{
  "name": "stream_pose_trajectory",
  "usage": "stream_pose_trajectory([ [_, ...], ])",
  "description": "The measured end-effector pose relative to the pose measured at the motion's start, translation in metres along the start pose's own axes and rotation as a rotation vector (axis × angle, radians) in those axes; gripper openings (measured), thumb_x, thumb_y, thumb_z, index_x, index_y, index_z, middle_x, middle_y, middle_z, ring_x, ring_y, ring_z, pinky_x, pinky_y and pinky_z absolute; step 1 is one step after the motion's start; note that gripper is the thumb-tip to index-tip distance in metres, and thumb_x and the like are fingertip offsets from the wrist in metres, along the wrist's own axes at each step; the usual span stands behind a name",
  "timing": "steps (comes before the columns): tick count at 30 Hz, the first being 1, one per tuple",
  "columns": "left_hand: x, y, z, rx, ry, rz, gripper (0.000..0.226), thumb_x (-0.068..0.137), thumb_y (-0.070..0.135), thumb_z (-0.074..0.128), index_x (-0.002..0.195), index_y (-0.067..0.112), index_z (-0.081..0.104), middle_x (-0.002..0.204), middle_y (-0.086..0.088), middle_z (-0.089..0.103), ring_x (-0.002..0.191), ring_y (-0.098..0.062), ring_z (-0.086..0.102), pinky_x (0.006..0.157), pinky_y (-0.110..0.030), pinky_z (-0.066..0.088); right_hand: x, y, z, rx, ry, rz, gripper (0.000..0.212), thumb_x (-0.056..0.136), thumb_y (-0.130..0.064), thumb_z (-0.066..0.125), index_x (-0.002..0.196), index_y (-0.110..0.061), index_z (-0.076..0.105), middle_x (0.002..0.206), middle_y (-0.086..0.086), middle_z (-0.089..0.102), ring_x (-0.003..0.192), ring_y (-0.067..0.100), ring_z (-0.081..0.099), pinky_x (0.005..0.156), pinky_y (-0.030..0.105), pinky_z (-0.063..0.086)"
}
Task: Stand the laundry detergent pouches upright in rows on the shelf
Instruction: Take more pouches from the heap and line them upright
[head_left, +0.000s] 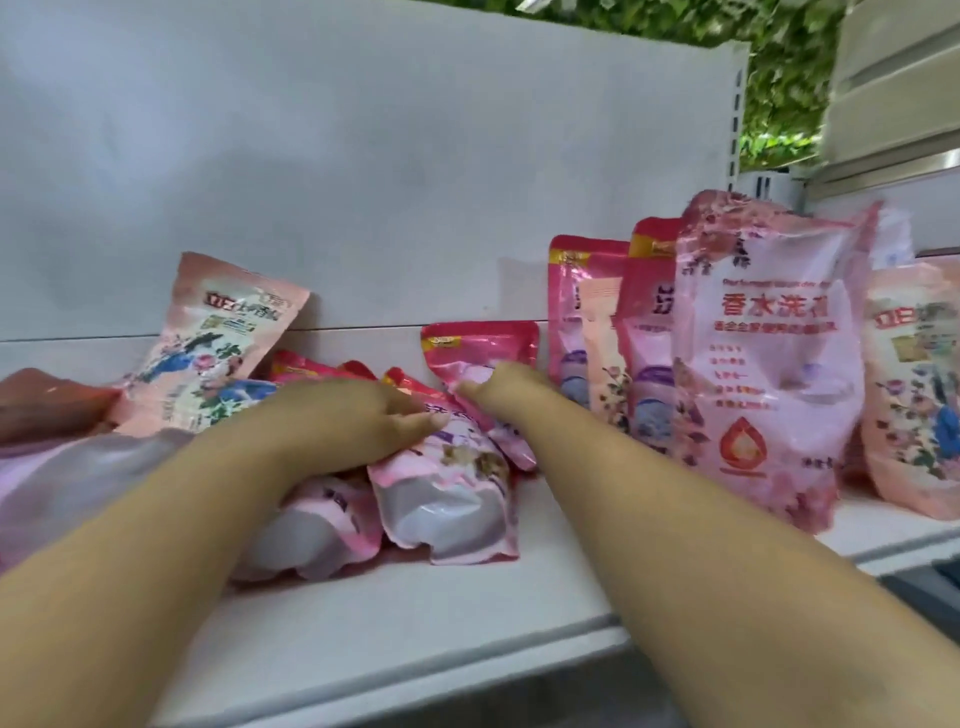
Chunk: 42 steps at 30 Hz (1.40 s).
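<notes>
Several pink detergent pouches lie in a heap on the white shelf (467, 613). My left hand (358, 421) rests on a flat-lying pink pouch (447, 493) in the middle of the heap, fingers curled on its top. My right hand (498, 389) grips a darker pink pouch (483, 348) that leans toward the back wall. To the right, a large pale pink pouch (769, 364) stands upright at the front, with two darker pink pouches (582, 312) upright behind it. A floral pouch (213, 348) leans at the left.
Another floral pouch (914, 389) stands at the far right. More pouches lie flat at the far left (78, 478). The white back panel (363, 182) rises behind the shelf. Green foliage (779, 78) and a neighbouring shelf unit (893, 104) show at the upper right.
</notes>
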<state>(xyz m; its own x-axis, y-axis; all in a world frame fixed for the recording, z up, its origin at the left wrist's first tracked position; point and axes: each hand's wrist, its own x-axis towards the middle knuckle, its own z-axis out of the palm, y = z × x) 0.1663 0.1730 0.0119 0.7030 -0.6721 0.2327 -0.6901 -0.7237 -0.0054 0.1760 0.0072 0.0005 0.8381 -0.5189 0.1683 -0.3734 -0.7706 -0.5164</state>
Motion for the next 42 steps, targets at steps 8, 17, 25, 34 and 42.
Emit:
stream_pose_trajectory([
  [8, -0.001, 0.001, -0.001, -0.159, -0.047, -0.046, 0.041, 0.086, 0.062, 0.027, 0.096, 0.038, 0.060, 0.102, 0.010, 0.063, 0.097, -0.011, 0.055, 0.083, -0.026, 0.039, 0.020, 0.012, -0.008, 0.026, 0.257, -0.017, 0.038, 0.086, -0.041, 0.057, 0.104, -0.008, 0.060, 0.063, 0.001, 0.045, 0.050, 0.013, 0.041, 0.041, 0.020, 0.028],
  [17, -0.012, 0.004, -0.008, -0.723, 0.243, -0.055, 0.052, 0.067, 0.077, 0.029, 0.090, 0.038, 0.055, 0.095, 0.026, 0.055, 0.095, 0.003, 0.053, 0.077, -0.013, 0.033, -0.030, -0.025, -0.034, 0.997, 0.276, -0.276, 0.039, 0.083, -0.041, 0.062, 0.054, -0.017, 0.049, 0.046, -0.003, 0.038, 0.042, 0.015, 0.035, 0.045, 0.022, 0.032],
  [25, -0.011, 0.002, -0.004, -1.245, 0.315, 0.000, 0.012, 0.072, 0.019, 0.067, 0.083, 0.018, 0.065, 0.064, 0.009, 0.073, 0.060, -0.004, 0.068, 0.052, -0.013, 0.051, -0.047, -0.047, -0.028, 1.423, -0.403, -0.379, 0.039, 0.089, -0.044, 0.048, 0.087, -0.009, 0.065, 0.079, 0.004, 0.068, 0.069, 0.015, 0.065, 0.067, 0.028, 0.055],
  [34, -0.016, -0.006, -0.002, -1.428, 0.267, 0.106, 0.043, 0.063, 0.002, 0.070, 0.105, 0.012, 0.063, 0.090, -0.015, 0.073, 0.079, -0.027, 0.071, 0.067, -0.033, 0.058, -0.039, -0.039, -0.017, 1.209, -0.440, -0.357, 0.079, 0.047, -0.057, 0.067, 0.107, -0.007, 0.064, 0.114, 0.023, 0.064, 0.102, 0.035, 0.063, 0.098, 0.045, 0.046],
  [42, -0.009, -0.009, 0.000, -1.207, 0.289, 0.022, 0.097, 0.047, 0.036, 0.088, 0.130, 0.018, 0.040, 0.107, -0.005, 0.070, 0.094, -0.018, 0.069, 0.079, -0.032, 0.056, -0.033, -0.036, -0.008, 1.418, -0.116, -0.273, 0.023, 0.072, -0.023, 0.076, 0.070, -0.015, 0.055, 0.065, 0.004, 0.062, 0.054, 0.020, 0.059, 0.055, 0.028, 0.053],
])
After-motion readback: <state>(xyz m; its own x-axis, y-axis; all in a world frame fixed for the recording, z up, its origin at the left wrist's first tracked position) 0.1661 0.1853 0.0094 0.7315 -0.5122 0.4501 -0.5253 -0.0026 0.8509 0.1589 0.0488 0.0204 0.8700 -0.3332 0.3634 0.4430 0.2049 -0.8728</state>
